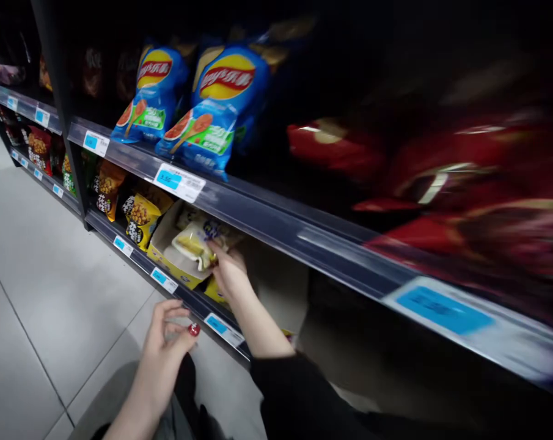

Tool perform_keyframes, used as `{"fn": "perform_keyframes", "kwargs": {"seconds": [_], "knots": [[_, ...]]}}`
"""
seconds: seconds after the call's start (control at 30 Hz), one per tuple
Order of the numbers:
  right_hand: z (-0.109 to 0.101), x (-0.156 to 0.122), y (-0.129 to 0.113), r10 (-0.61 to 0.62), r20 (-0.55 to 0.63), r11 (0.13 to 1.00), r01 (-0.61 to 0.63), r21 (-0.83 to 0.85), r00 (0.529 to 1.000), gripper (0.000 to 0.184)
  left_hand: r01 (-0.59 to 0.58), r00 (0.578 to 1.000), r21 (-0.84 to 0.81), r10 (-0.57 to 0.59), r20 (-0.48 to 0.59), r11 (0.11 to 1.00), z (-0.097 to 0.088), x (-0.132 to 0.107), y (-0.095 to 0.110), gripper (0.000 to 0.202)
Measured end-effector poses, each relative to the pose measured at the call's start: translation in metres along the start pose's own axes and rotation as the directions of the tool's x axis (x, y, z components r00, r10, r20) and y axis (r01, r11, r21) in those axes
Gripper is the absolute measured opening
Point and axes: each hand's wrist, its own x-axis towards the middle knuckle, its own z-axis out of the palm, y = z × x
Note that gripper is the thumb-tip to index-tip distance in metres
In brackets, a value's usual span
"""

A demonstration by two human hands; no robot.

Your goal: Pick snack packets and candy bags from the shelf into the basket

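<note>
My right hand [230,274] reaches onto the bottom shelf, its fingers closed on the near side of a small white and yellow snack packet [194,243]. That packet is at the mouth of a yellow cardboard display box [178,269]; whether it still rests on the things inside cannot be made out. My left hand [166,339] hangs in front of the lower shelf edge, empty, with its fingers loosely bent and the thumb apart from them. Just left of the box, a yellow snack bag [140,219] stands upright.
Above my right hand runs the upper shelf edge [258,211], with price tags along it. Blue chip bags [225,104] lean there, and blurred red bags [441,183] lie at right. A black post [58,91] divides the shelving. Grey floor tiles [51,275] lie at left.
</note>
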Motion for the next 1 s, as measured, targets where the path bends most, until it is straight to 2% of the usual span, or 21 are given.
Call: {"fn": "perform_keyframes", "kwargs": {"seconds": [0.03, 0.1, 0.2, 0.27, 0.37, 0.47, 0.57, 0.67, 0.77, 0.87, 1.0], "knots": [[-0.010, -0.026, -0.009, 0.014, 0.004, 1.000, -0.014, 0.014, 1.000, 0.033, -0.010, 1.000, 0.014, 0.009, 0.025, 1.000, 0.000, -0.003, -0.001, 0.041], [-0.031, -0.081, -0.025, 0.096, 0.055, 0.991, -0.101, 0.092, 0.994, 0.038, 0.052, 0.983, 0.035, -0.058, 0.176, 0.998, 0.003, -0.013, -0.002, 0.042], [-0.060, -0.151, -0.046, 0.163, 0.105, 0.975, -0.176, 0.133, 0.981, 0.039, 0.115, 0.896, 0.122, -0.156, 0.416, 0.986, 0.015, -0.034, -0.003, 0.036], [-0.078, -0.184, -0.060, 0.135, 0.105, 0.986, -0.144, 0.087, 0.985, 0.039, 0.071, 0.866, 0.156, -0.139, 0.480, 0.985, 0.025, -0.052, -0.006, 0.034], [-0.105, -0.213, -0.081, 0.098, 0.161, 0.995, -0.093, -0.037, 0.982, 0.040, 0.057, 0.849, 0.190, -0.148, 0.507, 0.980, 0.039, -0.079, -0.012, 0.029], [-0.126, -0.223, -0.099, 0.059, 0.217, 0.994, -0.038, -0.102, 0.974, 0.039, 0.106, 0.817, 0.205, -0.203, 0.540, 0.973, 0.048, -0.099, -0.021, 0.026], [-0.137, -0.219, -0.110, -0.044, 0.151, 0.998, 0.051, -0.041, 0.988, 0.038, 0.153, 0.770, 0.199, -0.243, 0.590, 0.968, 0.053, -0.111, -0.030, 0.027], [-0.144, -0.210, -0.113, -0.127, 0.084, 0.986, 0.135, -0.101, 0.988, 0.037, 0.119, 0.742, 0.231, -0.241, 0.626, 0.966, 0.055, -0.118, -0.035, 0.027], [-0.149, -0.206, -0.113, -0.186, 0.024, 0.961, 0.187, -0.204, 0.982, 0.037, 0.010, 0.751, 0.262, -0.180, 0.635, 0.965, 0.055, -0.121, -0.035, 0.023], [-0.149, -0.207, -0.113, -0.198, 0.038, 0.952, 0.201, -0.230, 0.980, 0.038, -0.070, 0.760, 0.311, -0.152, 0.632, 0.948, 0.052, -0.122, -0.032, 0.025], [-0.147, -0.208, -0.114, -0.183, 0.042, 0.963, 0.188, -0.192, 0.982, 0.037, -0.076, 0.796, 0.303, -0.125, 0.592, 0.950, 0.051, -0.125, -0.031, 0.033]]}}
